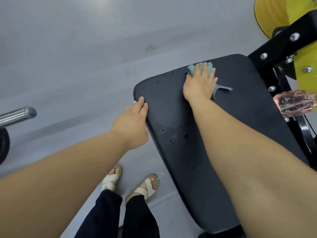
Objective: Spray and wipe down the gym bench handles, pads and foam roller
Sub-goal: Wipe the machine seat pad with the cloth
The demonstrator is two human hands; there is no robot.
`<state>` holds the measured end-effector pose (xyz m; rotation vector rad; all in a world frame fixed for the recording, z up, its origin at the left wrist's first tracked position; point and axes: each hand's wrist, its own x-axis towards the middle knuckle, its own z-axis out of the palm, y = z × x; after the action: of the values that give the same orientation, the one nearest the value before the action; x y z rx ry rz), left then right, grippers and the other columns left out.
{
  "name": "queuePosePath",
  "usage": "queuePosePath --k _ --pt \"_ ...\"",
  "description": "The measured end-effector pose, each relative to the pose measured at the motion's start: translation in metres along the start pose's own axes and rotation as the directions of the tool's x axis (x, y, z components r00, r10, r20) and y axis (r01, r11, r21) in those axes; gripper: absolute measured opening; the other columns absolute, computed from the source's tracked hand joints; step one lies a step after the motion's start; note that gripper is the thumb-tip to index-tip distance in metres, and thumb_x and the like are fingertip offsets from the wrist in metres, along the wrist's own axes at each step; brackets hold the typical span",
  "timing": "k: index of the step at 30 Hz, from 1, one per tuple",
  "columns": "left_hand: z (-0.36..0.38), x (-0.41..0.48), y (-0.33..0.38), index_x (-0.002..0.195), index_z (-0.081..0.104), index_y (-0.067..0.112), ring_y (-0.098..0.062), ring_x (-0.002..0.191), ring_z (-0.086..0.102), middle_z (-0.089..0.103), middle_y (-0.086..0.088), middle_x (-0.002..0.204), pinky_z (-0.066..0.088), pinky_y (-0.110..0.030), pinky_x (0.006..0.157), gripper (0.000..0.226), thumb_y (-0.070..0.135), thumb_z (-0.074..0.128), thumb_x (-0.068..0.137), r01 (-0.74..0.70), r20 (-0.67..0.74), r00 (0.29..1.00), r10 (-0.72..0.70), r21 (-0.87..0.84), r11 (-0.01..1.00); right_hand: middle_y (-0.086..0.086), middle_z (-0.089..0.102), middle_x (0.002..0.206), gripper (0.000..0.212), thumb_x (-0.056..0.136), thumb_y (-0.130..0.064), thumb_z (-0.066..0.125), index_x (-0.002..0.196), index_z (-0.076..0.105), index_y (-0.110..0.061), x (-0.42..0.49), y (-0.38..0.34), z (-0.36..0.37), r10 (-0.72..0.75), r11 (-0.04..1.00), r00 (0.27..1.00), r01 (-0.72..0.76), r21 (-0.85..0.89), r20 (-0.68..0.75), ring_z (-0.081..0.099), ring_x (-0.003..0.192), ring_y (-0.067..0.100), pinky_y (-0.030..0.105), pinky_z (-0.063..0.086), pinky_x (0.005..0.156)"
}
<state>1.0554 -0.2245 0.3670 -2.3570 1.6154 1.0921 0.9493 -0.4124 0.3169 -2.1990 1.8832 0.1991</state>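
A black bench pad runs from the middle of the view down to the lower right, with a few wet drops on it. My right hand lies flat with spread fingers on a pale blue-green cloth, pressing it onto the pad near its far end. A grey mesh corner of the cloth sticks out beside my wrist. My left hand rests on the pad's left edge, fingers straight along the rim. A clear pink spray bottle lies at the right, beside the pad on the frame.
The black bolted frame and yellow machine parts rise at the upper right. A chrome bar end and a dark weight plate sit at the left edge. Grey floor surrounds the bench; my sandalled feet stand beside it.
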Motion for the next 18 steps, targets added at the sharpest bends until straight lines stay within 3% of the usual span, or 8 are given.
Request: queuePosePath --k 3,6,8,10,12,13,15,18 --pt "-0.001 0.001 -0.004 0.15 0.002 0.016 -0.016 0.145 0.004 -0.014 0.006 0.157 0.026 -0.029 0.108 0.073 0.014 0.042 0.089 -0.012 -0.012 1.0 0.012 -0.002 1.0 -0.002 0.012 0.158 0.05 0.1 -0.032 0.032 0.148 0.023 -0.02 -0.013 -0.031 0.01 -0.269 0.963 0.963 0.269 -0.032 0.018 0.001 0.145 0.027 0.041 0.002 0.116" --pt "0.0 0.002 -0.005 0.15 0.007 0.017 -0.024 0.139 0.025 -0.006 0.006 0.158 0.034 -0.03 0.1 0.074 0.014 0.046 0.087 -0.03 -0.035 0.999 0.028 -0.066 0.997 -0.004 0.016 0.157 0.049 0.1 -0.031 0.036 0.148 0.026 -0.023 -0.054 -0.044 0.019 -0.653 0.755 0.745 0.655 0.03 0.138 0.005 0.145 0.023 0.038 0.001 0.115" --pt "-0.002 0.003 -0.012 0.15 0.009 0.018 -0.025 0.132 0.035 -0.005 0.009 0.157 0.037 -0.029 0.092 0.073 0.013 0.046 0.087 -0.056 -0.028 0.998 0.053 -0.116 0.992 -0.005 0.019 0.156 0.048 0.1 -0.027 0.039 0.147 0.029 -0.023 -0.057 -0.035 0.018 -0.744 0.665 0.65 0.743 0.072 0.157 0.007 0.145 0.022 0.037 0.002 0.115" --pt "-0.002 0.002 -0.023 0.15 0.005 0.021 -0.02 0.139 0.024 -0.013 0.013 0.156 0.036 -0.022 0.087 0.073 0.01 0.043 0.089 -0.103 0.009 0.994 0.105 -0.129 0.986 -0.002 0.021 0.156 0.048 0.098 -0.023 0.04 0.146 0.031 -0.023 -0.037 -0.022 0.014 -0.659 0.748 0.744 0.663 -0.001 0.107 0.01 0.145 0.025 0.041 0.006 0.117" --pt "-0.001 0.003 -0.035 0.15 0.005 0.023 -0.012 0.144 0.008 -0.013 0.013 0.156 0.031 -0.02 0.092 0.071 0.005 0.039 0.09 -0.14 0.026 0.989 0.147 -0.176 0.974 -0.001 0.018 0.157 0.048 0.099 -0.024 0.037 0.146 0.031 -0.022 -0.017 -0.019 0.01 -0.426 0.903 0.904 0.428 -0.047 0.047 0.008 0.145 0.027 0.043 0.007 0.117" --pt "-0.001 0.003 -0.042 0.15 0.01 0.023 -0.012 0.143 0.012 -0.007 0.011 0.157 0.03 -0.021 0.096 0.069 0.004 0.038 0.09 -0.114 0.018 0.992 0.122 -0.241 0.964 -0.002 0.017 0.157 0.047 0.1 -0.026 0.035 0.146 0.03 -0.022 -0.015 -0.028 0.012 -0.323 0.945 0.946 0.324 -0.038 0.033 0.005 0.145 0.028 0.043 0.005 0.117" --pt "0.0 0.006 -0.052 0.148 0.019 0.019 -0.015 0.139 0.025 0.009 0.005 0.156 0.03 -0.023 0.102 0.063 0.002 0.038 0.091 -0.006 -0.033 0.999 -0.009 -0.424 0.906 -0.003 0.017 0.157 0.047 0.1 -0.031 0.032 0.146 0.03 -0.022 -0.029 -0.057 0.02 -0.281 0.959 0.959 0.282 -0.024 0.021 0.004 0.145 0.028 0.042 0.001 0.116" --pt "0.001 0.012 -0.06 0.146 0.025 0.013 -0.019 0.137 0.032 0.026 -0.004 0.151 0.03 -0.034 0.111 0.059 0.001 0.037 0.09 0.087 -0.028 0.992 -0.124 -0.559 0.825 -0.003 0.025 0.154 0.045 0.099 -0.031 0.037 0.143 0.037 -0.021 -0.076 -0.092 0.038 -0.498 0.867 0.865 0.497 0.022 0.058 0.009 0.144 0.027 0.041 0.002 0.115"
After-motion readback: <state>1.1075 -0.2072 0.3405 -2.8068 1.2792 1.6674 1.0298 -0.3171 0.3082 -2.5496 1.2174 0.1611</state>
